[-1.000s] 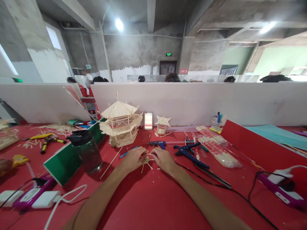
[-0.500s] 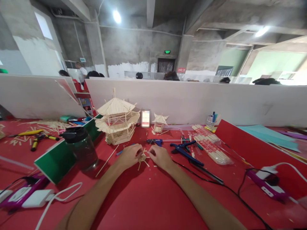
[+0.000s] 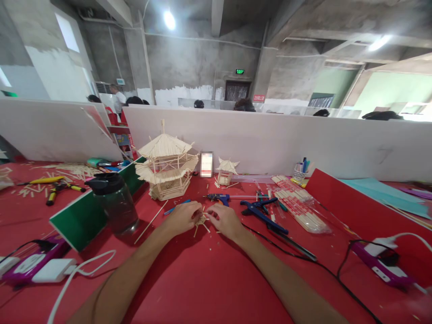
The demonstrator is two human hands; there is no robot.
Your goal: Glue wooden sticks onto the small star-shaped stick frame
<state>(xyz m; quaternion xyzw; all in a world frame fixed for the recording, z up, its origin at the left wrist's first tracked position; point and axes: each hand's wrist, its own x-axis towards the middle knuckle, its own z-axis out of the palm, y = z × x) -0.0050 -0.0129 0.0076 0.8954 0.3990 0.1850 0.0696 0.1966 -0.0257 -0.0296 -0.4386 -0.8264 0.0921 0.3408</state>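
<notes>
Head view: left hand [image 3: 182, 218] and right hand [image 3: 224, 220] both pinch a small stick frame [image 3: 201, 222] between fingertips, low over the red table [image 3: 209, 279], centre. Stick pagoda [image 3: 167, 168] stands behind, dark bottle [image 3: 114, 204] to the left, blue glue gun [image 3: 219, 198] just beyond the hands.

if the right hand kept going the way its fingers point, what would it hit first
The right hand points left at the small stick frame it pinches; straight past that it would likely meet the left hand, which grips the frame's other side.
</notes>
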